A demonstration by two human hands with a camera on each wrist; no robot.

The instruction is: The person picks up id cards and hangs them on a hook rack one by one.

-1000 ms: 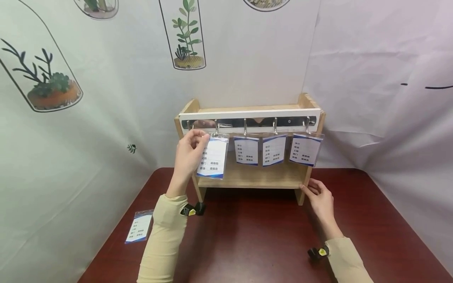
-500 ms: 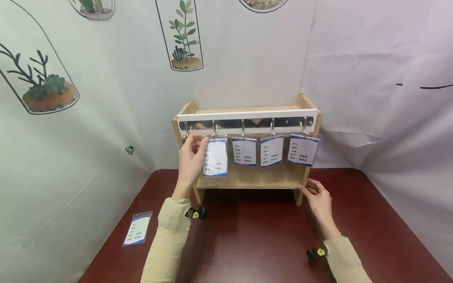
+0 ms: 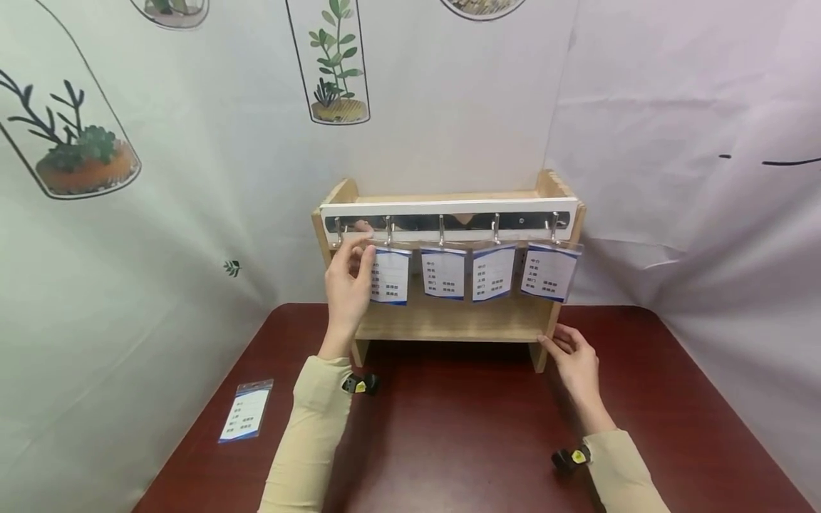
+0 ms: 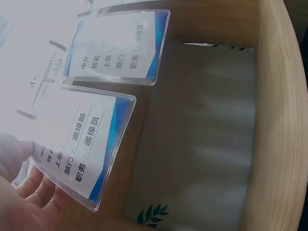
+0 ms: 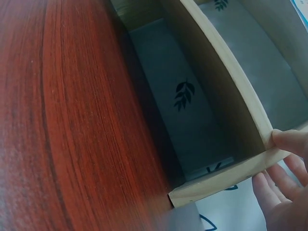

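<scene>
Badge holder [image 3: 389, 274], clear plastic sleeve with a white card edged in blue: hangs from the second hook of the hook rail [image 3: 449, 221] on the wooden rack [image 3: 457, 324], leftmost of four hanging in a row. Left to right across the scene:

Spare badge holder [image 3: 245, 411]: lies flat on the red-brown table [image 3: 462, 427], near its left edge, well apart from the rack.

Left hand [image 3: 348, 281]: raised at the left end of the rail, fingers curled, pinching the upper left corner of the hanging badge holder. The left wrist view shows the sleeve [image 4: 79, 147] resting against the fingers [image 4: 36, 180], its printed card facing the camera, a second sleeve [image 4: 118, 45] just beside it.

Three further badge holders [image 3: 494, 272]: hang from the next three hooks, side by side, the rightmost tilted slightly.

Wooden rack: stands at the back of the table against the printed cloth backdrop [image 3: 160, 178]; white-faced rail with metal hooks across its top front.

Right hand [image 3: 575, 360]: at the rack's lower right leg, fingers bent around the edge of the wood. The right wrist view shows fingertips [image 5: 288, 140] lying on the corner of the panel [image 5: 226, 178]; grasp light, hand resting on the table side.
</scene>
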